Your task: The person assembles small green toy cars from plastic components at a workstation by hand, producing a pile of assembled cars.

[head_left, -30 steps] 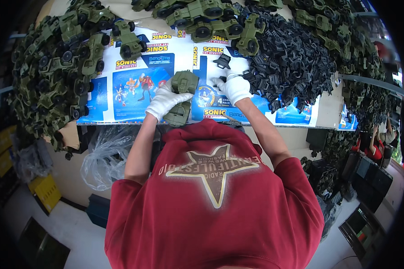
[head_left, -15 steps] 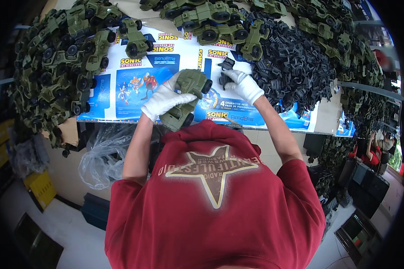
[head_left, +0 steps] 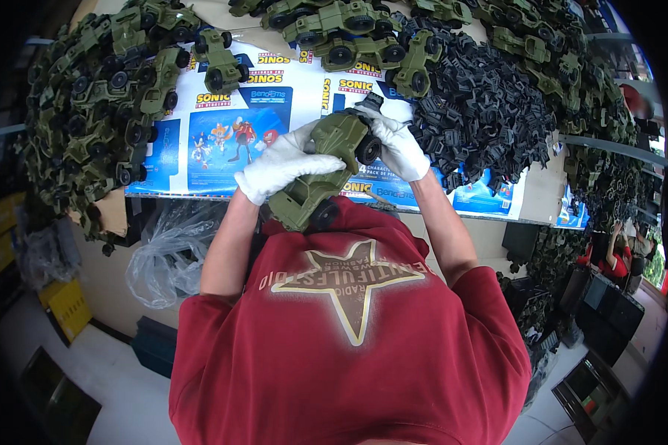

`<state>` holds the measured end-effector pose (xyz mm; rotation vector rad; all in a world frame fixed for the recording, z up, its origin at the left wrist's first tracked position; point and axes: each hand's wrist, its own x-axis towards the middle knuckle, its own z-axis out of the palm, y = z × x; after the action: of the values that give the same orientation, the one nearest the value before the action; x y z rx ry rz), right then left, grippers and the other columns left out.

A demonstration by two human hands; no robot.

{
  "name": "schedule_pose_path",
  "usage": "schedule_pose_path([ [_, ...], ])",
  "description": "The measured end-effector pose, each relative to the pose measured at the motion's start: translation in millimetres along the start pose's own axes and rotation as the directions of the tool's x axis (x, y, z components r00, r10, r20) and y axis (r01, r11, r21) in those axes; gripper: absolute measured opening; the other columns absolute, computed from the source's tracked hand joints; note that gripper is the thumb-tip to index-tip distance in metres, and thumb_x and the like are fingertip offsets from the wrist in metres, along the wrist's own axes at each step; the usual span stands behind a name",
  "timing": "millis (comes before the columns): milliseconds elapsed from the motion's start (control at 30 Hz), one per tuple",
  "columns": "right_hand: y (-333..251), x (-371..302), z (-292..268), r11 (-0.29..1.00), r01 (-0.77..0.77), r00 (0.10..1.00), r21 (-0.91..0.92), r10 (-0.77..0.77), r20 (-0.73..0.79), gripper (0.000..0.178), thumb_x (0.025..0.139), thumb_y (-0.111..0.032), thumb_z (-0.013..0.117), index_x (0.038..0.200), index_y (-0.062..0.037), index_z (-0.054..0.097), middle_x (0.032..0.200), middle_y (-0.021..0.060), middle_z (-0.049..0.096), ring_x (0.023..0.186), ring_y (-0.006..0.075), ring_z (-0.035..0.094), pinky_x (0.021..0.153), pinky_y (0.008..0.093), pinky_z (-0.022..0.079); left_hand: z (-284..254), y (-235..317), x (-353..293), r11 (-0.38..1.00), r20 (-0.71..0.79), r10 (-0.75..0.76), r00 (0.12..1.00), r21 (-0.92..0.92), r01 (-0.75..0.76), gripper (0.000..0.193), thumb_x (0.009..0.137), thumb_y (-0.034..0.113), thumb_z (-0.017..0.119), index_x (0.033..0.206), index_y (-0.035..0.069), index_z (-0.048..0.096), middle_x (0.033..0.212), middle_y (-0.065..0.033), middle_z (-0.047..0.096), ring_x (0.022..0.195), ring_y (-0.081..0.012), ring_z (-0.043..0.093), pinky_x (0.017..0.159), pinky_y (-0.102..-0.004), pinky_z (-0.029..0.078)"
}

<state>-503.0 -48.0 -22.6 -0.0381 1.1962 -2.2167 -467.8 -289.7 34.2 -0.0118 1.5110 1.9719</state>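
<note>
My left hand (head_left: 283, 165), in a white glove, is closed round an olive-green toy jeep (head_left: 323, 178) with black wheels. The jeep is tilted above the table's near edge, close to my chest. My right hand (head_left: 399, 144), gloved too, is at the jeep's far right end, its fingers closed on a small black plastic part (head_left: 369, 104). The part is against or very near the jeep's end; whether it touches cannot be made out. The jeep hides some of the right fingertips.
A heap of black plastic parts (head_left: 482, 111) lies right of my hands. Green toy jeeps are piled at the left (head_left: 96, 111), along the back (head_left: 341, 33) and far right. Printed blue-and-white sheets (head_left: 237, 111) cover the table. A clear plastic bag (head_left: 167, 259) hangs below its edge.
My left hand has turned the jeep and moved it slightly right. My right hand has brought the black part left to the jeep's far end.
</note>
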Motion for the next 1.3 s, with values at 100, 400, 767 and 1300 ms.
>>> schedule_pose_path([
  [100,3,0,-5,1.0,0.004,1.0,-0.009,-0.004,0.024,0.061,0.094,-0.031,0.063,0.14,0.0036,0.045,0.136,0.0089,0.054,0.122,0.0155,0.051,0.105,0.0295,0.039,4,-1,-1,1.0,-0.029,-0.002,1.0,0.0,0.002,0.072,0.079,0.017,0.079,0.141,0.003,0.046,0.113,-0.0085,0.067,0.099,-0.0129,0.064,0.087,-0.0271,0.053],
  [400,-10,5,-20,0.967,0.018,0.998,-0.255,-0.002,0.065,0.055,0.096,-0.039,0.059,0.133,0.0013,0.054,0.126,0.007,0.061,0.116,0.0132,0.054,0.103,0.0285,0.039,15,-11,-1,1.0,-0.099,-0.025,0.995,-0.002,0.025,0.07,0.079,0.021,0.08,0.14,0.006,0.048,0.117,-0.0074,0.065,0.103,-0.0131,0.062,0.09,-0.0283,0.051],
  [767,7,-1,32,0.747,0.21,0.94,-0.631,-0.333,-0.081,0.033,0.097,-0.022,0.052,0.122,-0.001,0.059,0.118,0.0098,0.062,0.11,0.0184,0.056,0.099,0.0301,0.041,23,-42,30,0.932,-0.259,0.358,0.897,0.051,-0.358,0.058,0.088,0.019,0.071,0.137,0.0,0.045,0.12,-0.0086,0.06,0.11,-0.0142,0.056,0.097,-0.0282,0.046],
  [1300,10,-24,75,0.411,0.421,0.689,-0.809,-0.725,-0.01,0.032,0.085,-0.012,0.06,0.113,0.0033,0.058,0.104,0.0192,0.063,0.092,0.0302,0.063,0.084,0.0371,0.049,40,-21,17,0.773,-0.261,0.596,0.759,0.444,-0.454,0.028,0.093,0.016,0.06,0.116,0.0,0.059,0.103,-0.0118,0.067,0.094,-0.0177,0.064,0.084,-0.0306,0.05],
])
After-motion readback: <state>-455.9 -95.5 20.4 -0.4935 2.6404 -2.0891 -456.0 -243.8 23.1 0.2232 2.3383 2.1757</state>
